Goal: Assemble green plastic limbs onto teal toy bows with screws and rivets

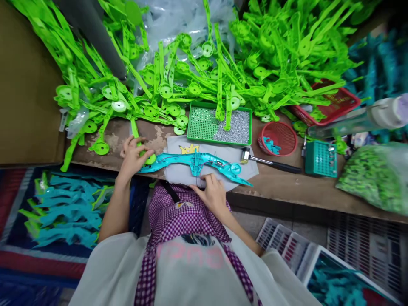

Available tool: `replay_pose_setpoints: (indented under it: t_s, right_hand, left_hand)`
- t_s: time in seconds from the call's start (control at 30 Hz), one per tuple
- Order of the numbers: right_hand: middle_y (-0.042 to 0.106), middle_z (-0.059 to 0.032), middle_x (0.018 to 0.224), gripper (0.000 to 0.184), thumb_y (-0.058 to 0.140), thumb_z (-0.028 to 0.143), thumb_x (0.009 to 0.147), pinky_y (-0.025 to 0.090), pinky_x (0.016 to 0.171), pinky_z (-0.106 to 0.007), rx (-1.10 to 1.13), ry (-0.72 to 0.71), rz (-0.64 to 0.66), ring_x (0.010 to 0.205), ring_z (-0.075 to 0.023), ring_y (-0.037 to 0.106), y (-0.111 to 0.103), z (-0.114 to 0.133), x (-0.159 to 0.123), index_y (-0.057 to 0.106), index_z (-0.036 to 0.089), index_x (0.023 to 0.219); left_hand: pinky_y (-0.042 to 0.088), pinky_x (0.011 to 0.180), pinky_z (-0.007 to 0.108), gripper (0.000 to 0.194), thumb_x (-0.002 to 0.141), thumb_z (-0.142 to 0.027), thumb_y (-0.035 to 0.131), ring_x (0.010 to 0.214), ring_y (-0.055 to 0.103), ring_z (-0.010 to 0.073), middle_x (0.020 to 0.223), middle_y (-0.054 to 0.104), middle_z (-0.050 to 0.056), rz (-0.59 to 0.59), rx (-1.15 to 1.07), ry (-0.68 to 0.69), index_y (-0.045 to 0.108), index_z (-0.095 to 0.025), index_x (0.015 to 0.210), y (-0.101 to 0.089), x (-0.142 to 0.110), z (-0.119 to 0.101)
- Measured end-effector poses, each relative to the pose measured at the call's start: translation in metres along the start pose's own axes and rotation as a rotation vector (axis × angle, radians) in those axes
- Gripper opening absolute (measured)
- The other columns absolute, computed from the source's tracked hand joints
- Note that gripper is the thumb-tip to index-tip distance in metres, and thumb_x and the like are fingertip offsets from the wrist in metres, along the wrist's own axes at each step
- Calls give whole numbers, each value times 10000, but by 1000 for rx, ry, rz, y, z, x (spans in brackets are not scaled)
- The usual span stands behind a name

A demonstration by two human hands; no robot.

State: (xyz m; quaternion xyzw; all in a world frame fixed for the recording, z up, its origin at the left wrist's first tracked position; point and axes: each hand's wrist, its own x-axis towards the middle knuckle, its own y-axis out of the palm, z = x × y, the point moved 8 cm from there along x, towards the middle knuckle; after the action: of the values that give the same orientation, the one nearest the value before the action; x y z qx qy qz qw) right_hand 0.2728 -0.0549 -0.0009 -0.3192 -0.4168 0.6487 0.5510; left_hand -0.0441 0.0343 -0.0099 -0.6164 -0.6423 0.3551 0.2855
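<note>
A turquoise plastic toy bow half (178,158) lies across a grey cloth (251,166) at the bench's front edge, its ribbed inner side up. Thin dark string runs along it and dips below its middle. My left hand (135,155) is closed around a lime-green plastic arm with a round end (150,159), held over the bow's left end. Just below the bow's middle, my right hand (212,191) has thumb and fingers pinched together at the thin string (198,180). Its fingertips are close to the bow's lower edge.
Lime-green arms (194,76) heap across the back. A green tray (202,125) holds small metal pieces. Rightward are a hammer (270,163), red basket (288,138), teal box (320,158), bottle (353,121) and bag of green parts (372,180). Turquoise pieces (66,208) are stacked lower left.
</note>
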Motion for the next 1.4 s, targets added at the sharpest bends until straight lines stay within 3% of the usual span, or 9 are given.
replay_pose_setpoints:
  t_s: [0.17, 0.33, 0.5, 0.63, 0.83, 0.93, 1.07, 1.23, 1.4]
  right_hand:
    - [682, -57, 858, 311, 500, 477, 982, 448, 756, -338, 385, 176, 98, 822, -206, 624, 7, -10, 18, 590, 221, 830]
    - [497, 59, 597, 360, 583, 592, 877, 394, 547, -274, 867, 408, 120, 531, -128, 467, -12, -40, 38, 505, 242, 841]
    - [465, 62, 611, 404, 712, 585, 738, 329, 526, -255, 768, 511, -204, 536, -96, 406, -47, -77, 62, 526, 227, 774]
    - [516, 39, 607, 390, 716, 582, 746, 359, 524, -267, 682, 564, -284, 541, -113, 445, -69, -82, 45, 569, 221, 748]
    - [595, 23, 602, 388, 711, 583, 823, 375, 552, -277, 304, 428, 20, 541, -137, 529, -127, -87, 13, 713, 219, 957]
    - [659, 9, 676, 372, 763, 522, 791, 400, 595, -276, 197, 314, 215, 605, -155, 589, -138, -90, 13, 722, 247, 1037]
    - [608, 11, 635, 188, 690, 416, 838, 362, 584, -266, 272, 239, 268, 582, -141, 535, -120, -69, 24, 714, 232, 868]
    - [566, 42, 598, 413, 647, 606, 837, 381, 486, -243, 1048, 359, 454, 474, -102, 452, -38, -31, -9, 661, 198, 903]
    - [685, -20, 731, 371, 654, 561, 818, 433, 580, -265, 778, 405, 365, 604, -135, 546, 11, -62, -75, 687, 192, 826]
  left_hand:
    - [159, 1230, 607, 286, 922, -487, 611, 1485, 245, 354, 1397, 593, 61, 48, 14, 17, 739, -245, 838, 0, 3, -1]
    - [153, 1216, 635, 278, 914, -484, 619, 1468, 251, 370, 1389, 608, 63, 62, 13, 17, 738, -247, 828, -2, 3, -5]
    - [122, 1228, 633, 262, 930, -462, 592, 1489, 218, 376, 1429, 574, 73, 115, 11, 20, 737, -250, 878, -1, 4, -8]
    - [131, 1229, 631, 278, 931, -485, 580, 1491, 215, 391, 1459, 546, 69, 162, 21, 24, 728, -253, 897, -1, 6, -7]
    - [127, 1232, 640, 283, 923, -510, 579, 1496, 212, 380, 1435, 572, 62, 165, 39, 42, 700, -258, 883, 0, 9, 1]
    - [160, 1235, 625, 282, 912, -515, 584, 1485, 248, 374, 1425, 577, 71, 170, 31, 66, 689, -257, 867, 2, 11, 1]
    - [164, 1234, 635, 294, 905, -533, 584, 1490, 242, 386, 1386, 601, 78, 141, 62, 67, 682, -265, 835, 2, 15, -3]
    - [189, 1237, 606, 309, 892, -555, 585, 1470, 275, 377, 1326, 627, 90, 51, 77, 77, 670, -270, 811, 1, 16, -7]
    - [175, 1215, 652, 451, 871, -676, 565, 1443, 278, 413, 1277, 652, 77, 23, 51, 52, 653, -245, 775, 0, 16, -4]
